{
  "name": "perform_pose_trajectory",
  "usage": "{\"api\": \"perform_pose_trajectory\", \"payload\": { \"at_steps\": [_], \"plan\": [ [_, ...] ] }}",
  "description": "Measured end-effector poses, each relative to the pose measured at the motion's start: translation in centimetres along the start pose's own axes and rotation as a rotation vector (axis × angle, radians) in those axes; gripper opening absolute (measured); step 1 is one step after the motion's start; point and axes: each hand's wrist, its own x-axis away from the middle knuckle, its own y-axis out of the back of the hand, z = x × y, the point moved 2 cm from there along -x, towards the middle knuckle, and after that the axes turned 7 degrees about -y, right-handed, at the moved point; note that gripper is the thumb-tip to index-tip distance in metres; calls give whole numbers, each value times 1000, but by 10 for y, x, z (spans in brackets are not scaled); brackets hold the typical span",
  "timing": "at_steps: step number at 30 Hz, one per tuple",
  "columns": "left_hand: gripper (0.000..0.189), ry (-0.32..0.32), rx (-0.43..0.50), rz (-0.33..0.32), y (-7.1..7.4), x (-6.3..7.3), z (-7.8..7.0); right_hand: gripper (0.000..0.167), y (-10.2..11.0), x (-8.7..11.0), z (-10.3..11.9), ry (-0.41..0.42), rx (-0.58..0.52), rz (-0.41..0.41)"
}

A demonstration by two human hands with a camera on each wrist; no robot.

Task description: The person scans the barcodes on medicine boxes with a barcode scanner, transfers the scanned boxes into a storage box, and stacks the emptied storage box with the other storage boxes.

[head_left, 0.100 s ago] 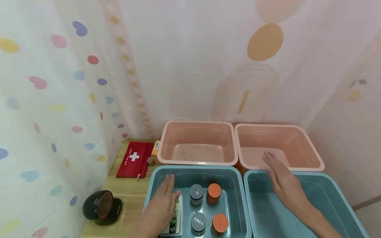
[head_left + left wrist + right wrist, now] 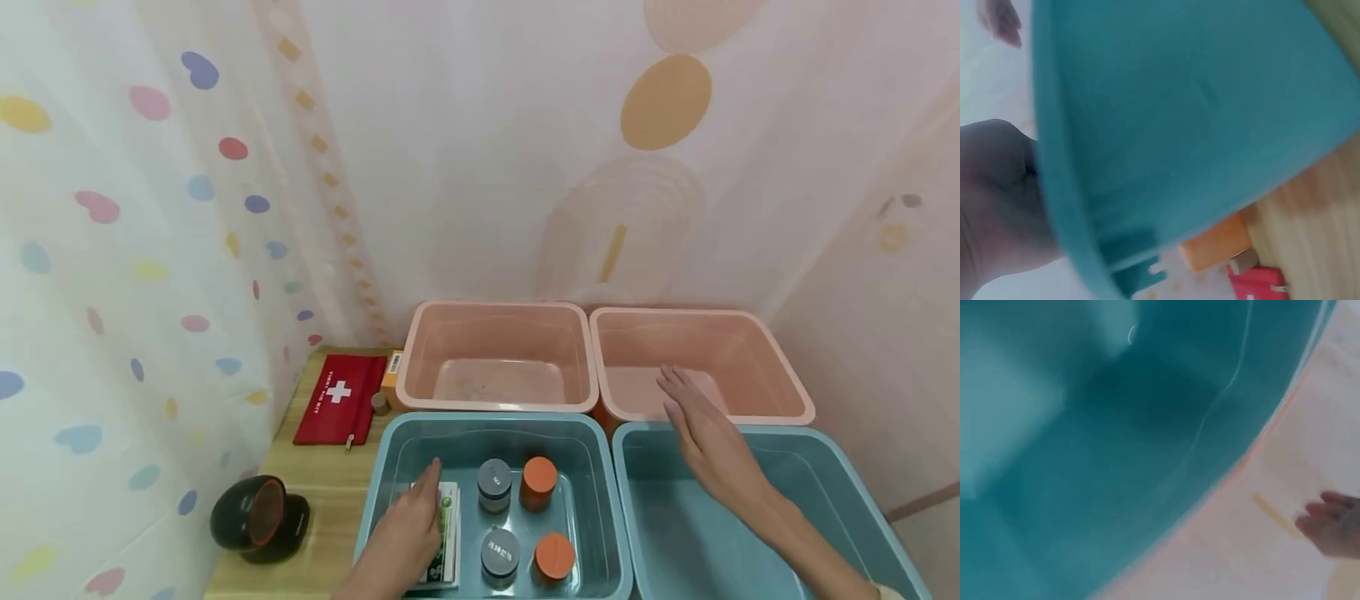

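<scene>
My left hand (image 2: pixel 401 533) hangs over the left side of the left blue bin (image 2: pixel 495 419), fingers extended beside a white and green box (image 2: pixel 452 533). It overlaps part of this box in the head view. In the left wrist view, that hand (image 2: pixel 1004 200) shows behind the bin's wall. Two jars with grey lids (image 2: pixel 495 479) and two with orange lids (image 2: pixel 555 554) stand in the same bin. My right hand (image 2: pixel 712 450) is held above the far edge of the right blue bin (image 2: pixel 780 433), its fingers straight and holding nothing.
Two pink bins (image 2: pixel 495 407) (image 2: pixel 697 313) stand behind the blue ones. On the wooden table (image 2: pixel 337 483) at left lie a red first aid pouch (image 2: pixel 360 400), an orange box (image 2: pixel 390 382), a small brown cylinder (image 2: pixel 380 404) and black bowls (image 2: pixel 247 512). Patterned curtains hang behind.
My left hand has dipped a little lower into the left bin, baring more of the white and green box. The right hand stays nearly where it was.
</scene>
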Motion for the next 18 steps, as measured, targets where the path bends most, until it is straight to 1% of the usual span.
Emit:
{"api": "perform_pose_trajectory", "payload": {
  "at_steps": [3, 5, 8, 11, 13, 14, 15, 18],
  "plan": [
    [56, 2, -14, 8, -11, -3, 5, 53, -4, -12, 3, 9, 64, 78],
    [58, 17, -53, 22, -17, -5, 8, 54, -8, -18, 3, 7, 92, 133],
    [58, 63, -93, 64, -25, -11, 10, 54, -16, -24, 0, -8, 98, 189],
    [57, 132, -111, 108, -33, -15, 12, 53, -28, -27, -6, 0, 104, 215],
    [56, 164, -117, 126, -40, -18, 17, 52, -37, -27, -10, 12, 111, 218],
    [55, 171, -128, 130, -44, -19, 21, 52, -41, -26, -11, 18, 117, 217],
    [54, 161, -146, 114, -51, -22, 28, 51, -45, -26, -14, 23, 130, 215],
    [48, 114, -225, 77, -74, -32, 54, 53, -56, -22, -20, 28, 186, 219]
  ]
}}
